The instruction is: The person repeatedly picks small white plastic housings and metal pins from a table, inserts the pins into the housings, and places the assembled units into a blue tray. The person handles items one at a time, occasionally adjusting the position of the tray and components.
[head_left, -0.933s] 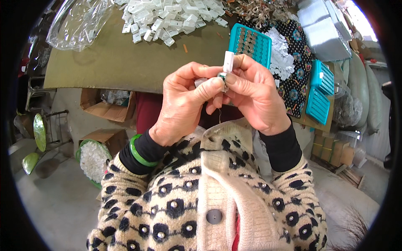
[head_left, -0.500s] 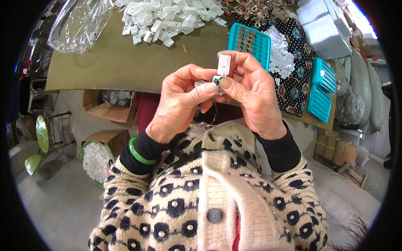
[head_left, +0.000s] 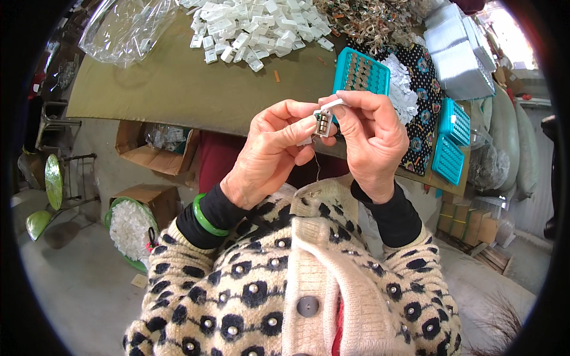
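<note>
Both hands meet over the table's near edge around a small white plastic case (head_left: 326,126). Inside it are shiny round button cells and a bit of green circuit board, and a thin wire hangs below. My left hand (head_left: 270,145) pinches the case's left side between thumb and fingers. My right hand (head_left: 374,139) is closed on the case's white lid (head_left: 333,104), which stands open at a slant. Some fingertips are hidden behind the case. Beyond my right hand lies a teal tray (head_left: 380,80) holding rows of button cells (head_left: 358,68).
White cases (head_left: 255,32) are heaped at the back, beside tangled wires (head_left: 380,24). White paper pieces (head_left: 401,80) lie on a dark patterned cloth (head_left: 420,107). More teal trays (head_left: 448,157) sit right. A clear bag (head_left: 127,32) lies left; below stand a cardboard box (head_left: 157,159) and green basket (head_left: 113,228).
The lid, upright before, now tilts over to the right under my right fingers. The case has turned so its button cells show. The whole view has shifted slightly.
</note>
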Demonstrator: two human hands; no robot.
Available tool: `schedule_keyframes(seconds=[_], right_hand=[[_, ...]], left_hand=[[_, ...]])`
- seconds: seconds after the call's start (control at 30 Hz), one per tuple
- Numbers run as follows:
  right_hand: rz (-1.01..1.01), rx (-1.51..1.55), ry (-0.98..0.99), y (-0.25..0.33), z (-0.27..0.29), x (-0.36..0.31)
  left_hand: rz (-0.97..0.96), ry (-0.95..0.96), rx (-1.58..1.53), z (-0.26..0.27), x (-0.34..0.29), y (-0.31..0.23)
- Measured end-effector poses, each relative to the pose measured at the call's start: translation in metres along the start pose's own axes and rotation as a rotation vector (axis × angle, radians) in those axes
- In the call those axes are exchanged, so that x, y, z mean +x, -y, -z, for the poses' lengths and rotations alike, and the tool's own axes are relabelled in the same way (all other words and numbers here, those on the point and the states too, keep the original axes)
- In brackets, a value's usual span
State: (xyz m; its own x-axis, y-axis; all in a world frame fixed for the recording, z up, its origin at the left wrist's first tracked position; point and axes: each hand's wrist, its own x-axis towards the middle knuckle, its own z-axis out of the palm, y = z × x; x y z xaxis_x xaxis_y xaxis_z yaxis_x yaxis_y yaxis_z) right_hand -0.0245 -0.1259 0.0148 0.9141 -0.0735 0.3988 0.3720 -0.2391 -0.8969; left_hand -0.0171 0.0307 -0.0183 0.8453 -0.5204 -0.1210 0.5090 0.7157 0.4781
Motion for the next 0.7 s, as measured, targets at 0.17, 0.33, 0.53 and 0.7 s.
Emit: schedule_keyframes(seconds=[0.17, 0.33, 0.53, 0.7], right_hand=[[0.364, -0.292, -0.053, -0.008, -0.007, 0.000], [0.337, -0.171, -0.002, -0.007, -0.014, 0.001], [0.176, -0.118, 0.174, 0.001, -0.008, -0.012], [0.516, -0.250, 0.097, -0.015, -0.013, -0.007]], left_hand=[[-0.100, 0.000, 0.050, 0.001, -0.002, 0.005], [-0.142, -0.032, 0.030, 0.001, -0.004, 0.006], [-0.053, 0.002, -0.077, 0.005, -0.002, 0.003], [0.053, 0.152, -0.251, 0.009, 0.000, 0.013]])
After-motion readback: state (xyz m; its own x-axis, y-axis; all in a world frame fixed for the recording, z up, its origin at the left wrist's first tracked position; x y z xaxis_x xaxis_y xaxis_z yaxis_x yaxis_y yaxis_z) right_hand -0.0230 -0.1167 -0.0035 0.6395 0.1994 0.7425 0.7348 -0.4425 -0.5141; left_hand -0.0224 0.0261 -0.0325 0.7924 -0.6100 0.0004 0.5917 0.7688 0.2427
